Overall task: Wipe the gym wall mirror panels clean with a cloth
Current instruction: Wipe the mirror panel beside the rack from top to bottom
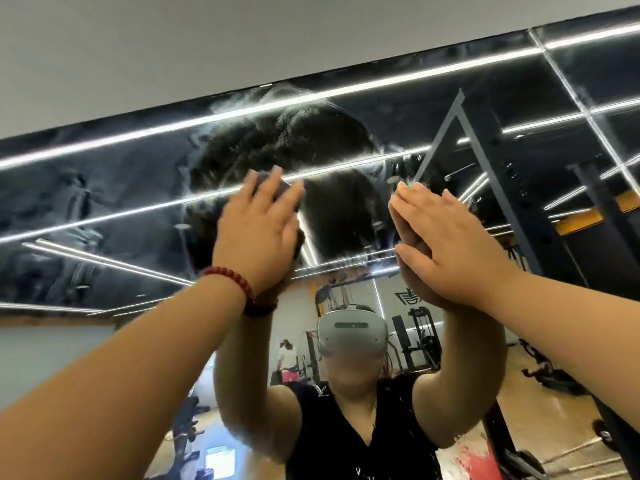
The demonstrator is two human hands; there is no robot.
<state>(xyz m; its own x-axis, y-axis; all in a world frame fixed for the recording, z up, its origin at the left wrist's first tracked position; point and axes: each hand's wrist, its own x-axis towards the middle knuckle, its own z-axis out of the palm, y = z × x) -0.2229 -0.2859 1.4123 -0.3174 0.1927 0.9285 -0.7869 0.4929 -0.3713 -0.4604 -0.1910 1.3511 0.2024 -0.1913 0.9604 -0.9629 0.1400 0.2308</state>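
Reaching up, two hands press flat on one wall mirror (104, 188), both raised above head height near its top edge. Left hand (258, 230) has fingers straight and slightly spread, palm pushing one dark cloth (287, 188) against the glass; cloth is mostly hidden under the hand, only a dark corner shows past the fingertips at upper right, so its long axis cannot be told. Right hand (446, 237) is open, fingers straight and together, pointing up and left, palm on bare glass, holding nothing; it meets its own reflection at the fingertips. The two hands are near each other, not touching. One red bead bracelet (230, 284) on the left wrist. Mirror's top edge runs slanted in view, lower at left, higher at right, under a plain grey wall (207, 46). One hazy smeared patch (287, 133), roughly round, sits just above and around the left hand, with whitish streaks at its rim. One vertical seam (568, 84) crosses the glass at far right, so at least two panels. Reflected: long ceiling light strips, a person in a dark sleeveless top wearing one grey headset (351, 332), gym machines, one second person in the distance, too small to detail.
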